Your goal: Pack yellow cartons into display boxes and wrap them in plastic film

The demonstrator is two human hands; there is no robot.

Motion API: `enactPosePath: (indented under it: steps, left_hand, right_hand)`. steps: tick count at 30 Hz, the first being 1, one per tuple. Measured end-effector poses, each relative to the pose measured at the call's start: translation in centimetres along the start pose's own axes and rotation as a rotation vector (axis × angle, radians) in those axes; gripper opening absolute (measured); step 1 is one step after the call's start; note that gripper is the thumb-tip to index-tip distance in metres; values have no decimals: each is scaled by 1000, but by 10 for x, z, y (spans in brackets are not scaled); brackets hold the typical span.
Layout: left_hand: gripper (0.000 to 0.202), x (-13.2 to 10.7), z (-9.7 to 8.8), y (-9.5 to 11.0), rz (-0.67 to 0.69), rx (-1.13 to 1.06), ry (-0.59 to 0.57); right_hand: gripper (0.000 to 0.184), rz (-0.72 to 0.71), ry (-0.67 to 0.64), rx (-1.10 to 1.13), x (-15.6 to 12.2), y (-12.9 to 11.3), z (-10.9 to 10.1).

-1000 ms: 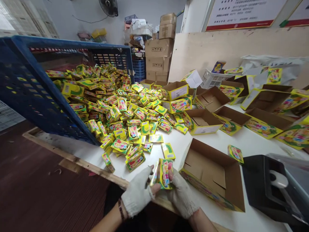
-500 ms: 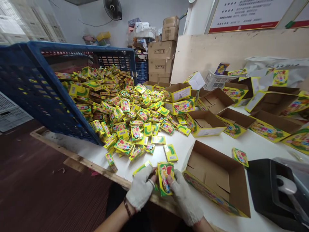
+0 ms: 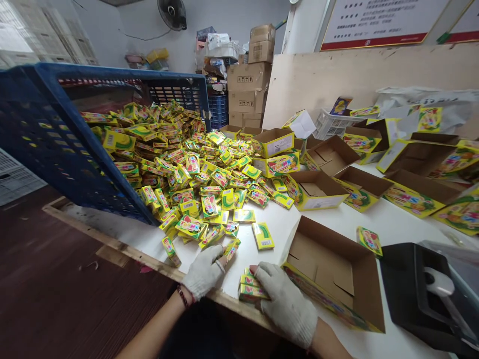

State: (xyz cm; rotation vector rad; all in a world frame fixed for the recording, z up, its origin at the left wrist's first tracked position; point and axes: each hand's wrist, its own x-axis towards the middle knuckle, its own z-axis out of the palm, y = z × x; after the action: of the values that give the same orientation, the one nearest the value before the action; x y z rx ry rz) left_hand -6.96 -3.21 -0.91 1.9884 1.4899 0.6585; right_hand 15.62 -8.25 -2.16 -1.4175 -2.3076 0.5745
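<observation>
My left hand [image 3: 205,271], in a white work glove with bare fingertips, pinches a small yellow-and-green carton [image 3: 232,249] near the front of the pile. Closed around a short stack of similar small cartons [image 3: 252,291] is my right hand [image 3: 290,301], gloved the same way, at the table's front edge. The stacked cartons stand with their narrow sides facing up and toward me. Right of that hand sits an open display box [image 3: 325,259] with a bare brown inside. A single carton [image 3: 263,236] lies flat beyond the hands.
A blue crate [image 3: 101,149] lies tipped on its side, with a big pile of small cartons [image 3: 209,174] spilling out. Several open display boxes [image 3: 318,192] stand at the back right. A black device [image 3: 407,294] sits at the right, beside another carton [image 3: 369,241].
The cartons held upright between both hands are now lower, turned, in my right hand. My left hand has moved left and forward and taken hold of a loose carton.
</observation>
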Motion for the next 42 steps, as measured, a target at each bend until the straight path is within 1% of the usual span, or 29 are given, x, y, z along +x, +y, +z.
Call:
enactPosePath:
  steps: [3, 4, 5, 6, 7, 9, 10, 11, 12, 14, 16, 19, 20, 21, 22, 23, 25, 27, 29, 31, 34, 36, 39, 42]
  left_hand:
    - [36, 4, 6, 11, 77, -38, -105]
    - [37, 4, 8, 14, 93, -35, -120]
    - [39, 4, 8, 17, 107, -17, -102]
    - [39, 4, 7, 18, 116, 32, -41]
    - [36, 5, 3, 17, 114, 115, 55]
    - [28, 9, -9, 13, 58, 364, 261]
    - [30, 11, -16, 10, 17, 494, 319]
    - [32, 13, -23, 6, -19, 597, 330]
    - [31, 15, -28, 3, -44, 658, 302]
    - [23, 15, -35, -3, -43, 703, 242]
    - [21, 12, -33, -4, -6, 685, 204]
    - [16, 5, -21, -5, 72, 577, 48]
    - [13, 3, -17, -5, 79, 520, 4]
    - [10, 3, -15, -6, 57, 451, -11]
    - [8, 4, -13, -7, 13, 380, 2]
    - [12, 5, -12, -9, -43, 307, 30]
    - [25, 10, -11, -12, -141, 154, 69]
    - [30, 16, -10, -14, -174, 39, 68]
    - [27, 21, -6, -13, -180, -112, 56]
    - [26, 24, 0, -9, -181, -287, 50]
    - [40, 24, 15, 0, -203, -514, 86]
    - [47, 23, 29, 8, -236, -622, 119]
    - [56, 21, 51, 21, -279, -735, 151]
    - [63, 21, 63, 30, -317, -810, 213]
  right_hand:
    - [68, -195, 201, -75, 3, 6, 9]
    - [71, -243, 238, -86, 6, 6, 11]
    - [74, -276, 241, -81, 9, 6, 11]
    - [77, -291, 215, -62, 14, 5, 10]
    - [78, -290, 179, -37, 18, 3, 10]
    - [76, -247, 123, 8, 27, 0, 7]
    - [74, -213, 115, 21, 31, -2, 7]
    - [71, -176, 118, 28, 34, -4, 6]
    - [68, -145, 120, 32, 36, -6, 5]
    - [60, -94, 97, 36, 36, -8, 3]
    - [57, -50, 45, 37, 33, -9, -2]
    - [56, 10, -21, 40, 24, -10, -11]
    - [56, 24, -32, 42, 22, -10, -14]
    - [56, 32, -41, 42, 20, -10, -16]
    - [56, 30, -50, 39, 20, -10, -18]
    - [57, 17, -60, 33, 21, -10, -18]
    - [60, -41, -83, 16, 26, -11, -17]
    - [62, -114, -96, 0, 33, -11, -14]
    - [66, -171, -72, 15, 38, -10, -8]
    - [80, -173, -17, 72, 36, -6, -2]
    - [108, -81, 35, 201, 24, 4, 6]
    - [116, -38, 46, 288, 16, 11, 12]
    - [117, -46, 113, 331, 16, 15, 18]
    - [106, -108, 136, 182, 27, 11, 16]
